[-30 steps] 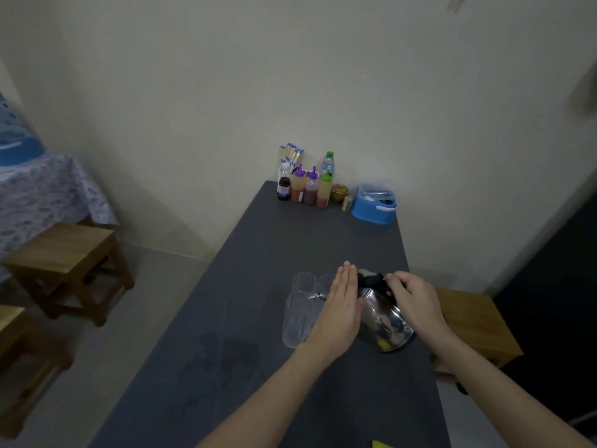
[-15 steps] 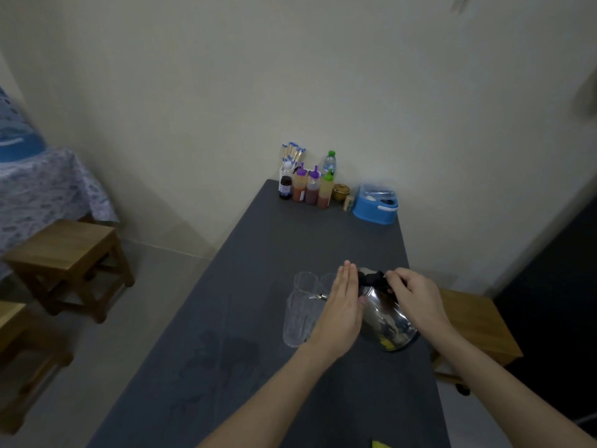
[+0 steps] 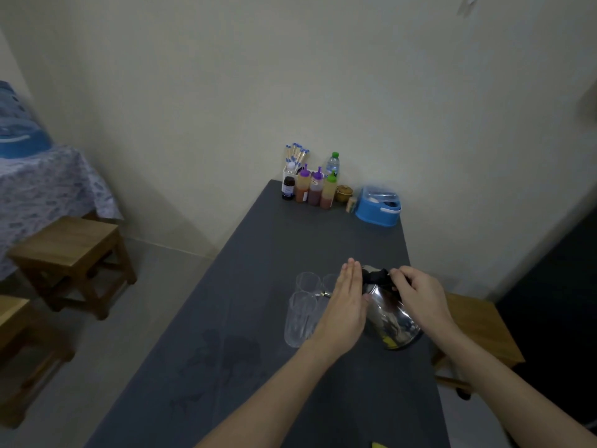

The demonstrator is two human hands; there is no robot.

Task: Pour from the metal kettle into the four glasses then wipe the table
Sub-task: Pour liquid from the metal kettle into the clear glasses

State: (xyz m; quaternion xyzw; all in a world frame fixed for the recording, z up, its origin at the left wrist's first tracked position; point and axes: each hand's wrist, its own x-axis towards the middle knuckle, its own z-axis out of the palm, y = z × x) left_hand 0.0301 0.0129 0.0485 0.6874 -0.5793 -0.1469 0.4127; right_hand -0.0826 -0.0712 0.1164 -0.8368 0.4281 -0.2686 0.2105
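Note:
A shiny metal kettle (image 3: 392, 321) is tilted to the left over a cluster of clear glasses on the dark grey table (image 3: 258, 253). Its spout rests at the rim of the near glass (image 3: 300, 318). A second glass (image 3: 308, 280) stands behind it, and a third one (image 3: 330, 281) is partly hidden by my left hand. My right hand (image 3: 418, 294) grips the kettle's black handle. My left hand (image 3: 347, 305) lies flat, fingers together, against the kettle's left side.
Sauce bottles (image 3: 311, 189), a water bottle (image 3: 332, 163), a small jar and a blue container (image 3: 379, 206) stand at the table's far end by the wall. Wet marks (image 3: 226, 357) darken the near tabletop. Wooden stools stand left (image 3: 69, 253) and right (image 3: 478, 331).
Hands and kettle hold almost the same pose. The kettle's tilt towards the near glass is unchanged as far as I can see.

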